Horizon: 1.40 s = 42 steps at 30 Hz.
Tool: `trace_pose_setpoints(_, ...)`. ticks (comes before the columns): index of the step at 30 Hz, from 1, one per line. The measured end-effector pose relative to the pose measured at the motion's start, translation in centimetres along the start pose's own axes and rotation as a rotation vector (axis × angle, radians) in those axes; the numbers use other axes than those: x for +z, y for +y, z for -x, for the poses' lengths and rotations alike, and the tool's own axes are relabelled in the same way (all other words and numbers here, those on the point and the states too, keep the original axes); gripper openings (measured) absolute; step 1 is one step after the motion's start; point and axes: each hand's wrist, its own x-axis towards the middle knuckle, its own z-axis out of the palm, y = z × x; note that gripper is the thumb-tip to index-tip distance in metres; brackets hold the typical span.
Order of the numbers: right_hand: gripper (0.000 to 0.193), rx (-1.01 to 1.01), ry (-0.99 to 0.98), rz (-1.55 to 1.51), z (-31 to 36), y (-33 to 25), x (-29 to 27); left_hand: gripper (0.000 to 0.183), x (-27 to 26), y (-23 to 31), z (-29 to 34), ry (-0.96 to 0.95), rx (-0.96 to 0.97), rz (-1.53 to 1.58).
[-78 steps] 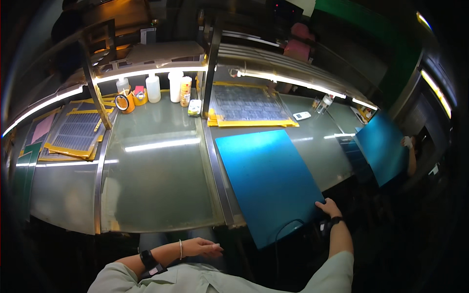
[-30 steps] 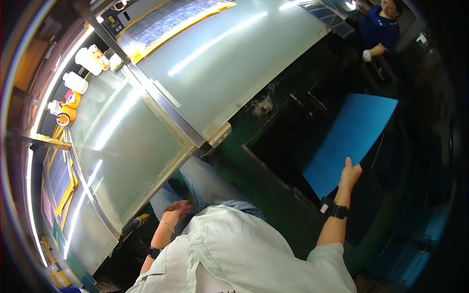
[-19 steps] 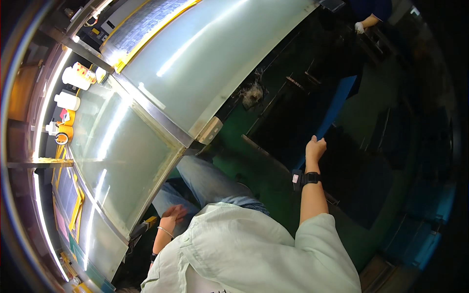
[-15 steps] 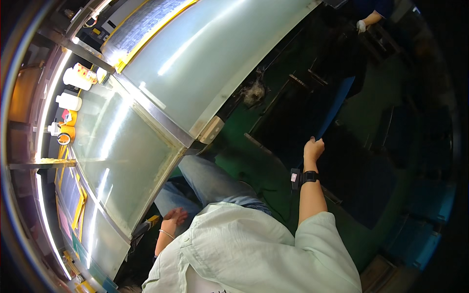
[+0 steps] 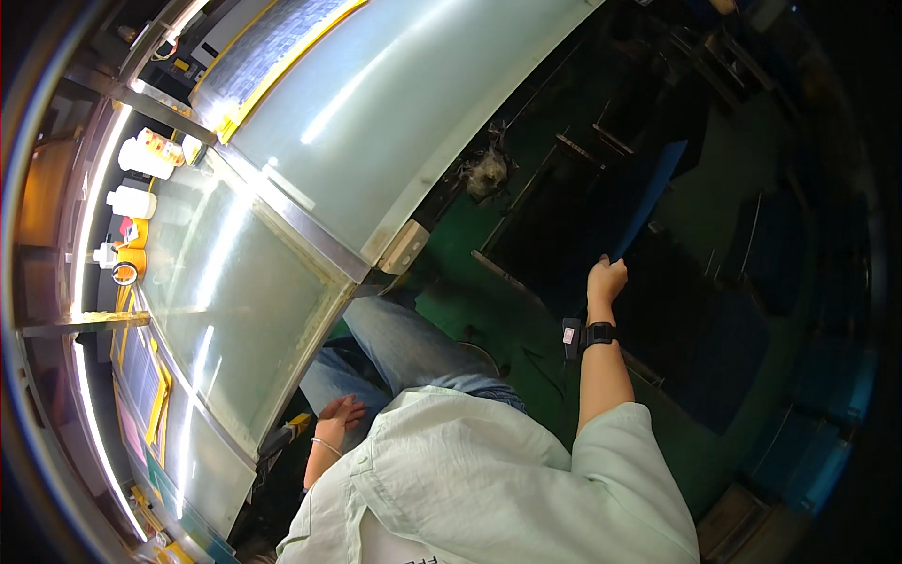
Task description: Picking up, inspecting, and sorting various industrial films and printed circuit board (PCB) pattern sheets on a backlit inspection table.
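Note:
My right hand (image 5: 607, 279) is closed at the near end of a long blue strip (image 5: 651, 202), which looks like the lit edge of a dark blue sheet; the rest is lost in shadow. A black watch (image 5: 599, 333) and a small black box (image 5: 571, 336) sit at that wrist. My left hand (image 5: 340, 414) rests by my thigh, fingers apart and holding nothing. Beside it, a yellow-and-black tool or handle (image 5: 297, 425) sticks out near the table's edge.
On the left stands a glass-topped table (image 5: 272, 249) with a metal frame and a power socket (image 5: 404, 246) on its edge. White bottles (image 5: 132, 201) and a tape roll (image 5: 124, 273) line its far side. Dark racks (image 5: 583, 150) stand right. A bundled plastic bag (image 5: 489, 174) lies between.
The other person's gloved hand at the upper right has drawn back toward the picture's edge. My right hand stays on the blue strip, whose far end has shifted slightly. My left hand shifts slightly.

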Motion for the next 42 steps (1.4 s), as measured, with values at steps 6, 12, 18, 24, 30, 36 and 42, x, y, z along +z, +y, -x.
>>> trace_pose_setpoints(6,0.020,0.015,0.000,0.056,-0.2,0.9,1.1,0.042,-0.1,-0.4,-0.9,-0.006,0.006,0.002)
trace_pose_setpoints(12,0.023,0.065,-0.039,0.148,-1.2,0.4,1.9,0.040,-0.8,-1.6,-1.9,0.001,0.009,0.010)
trace_pose_setpoints(18,0.019,0.016,-0.022,0.145,-1.6,0.5,2.4,0.036,-0.8,-0.9,-2.0,-0.038,-0.023,-0.004)
trace_pose_setpoints(24,0.021,0.033,-0.086,0.088,-2.3,-1.3,2.0,0.034,-0.2,-0.3,-1.4,-0.004,-0.025,0.015)
trace_pose_setpoints(30,0.013,0.038,-0.077,0.180,-4.1,-0.6,3.1,0.034,-0.3,-1.4,-2.4,-0.034,-0.014,0.043)
trace_pose_setpoints(36,0.022,0.079,-0.176,0.212,-5.9,-2.2,3.2,0.035,0.2,-0.6,-2.6,-0.012,-0.029,0.038)
trace_pose_setpoints(42,0.061,0.159,-0.552,0.223,-8.7,-0.6,8.0,0.036,-0.9,-1.3,-2.8,-0.009,0.022,0.137)
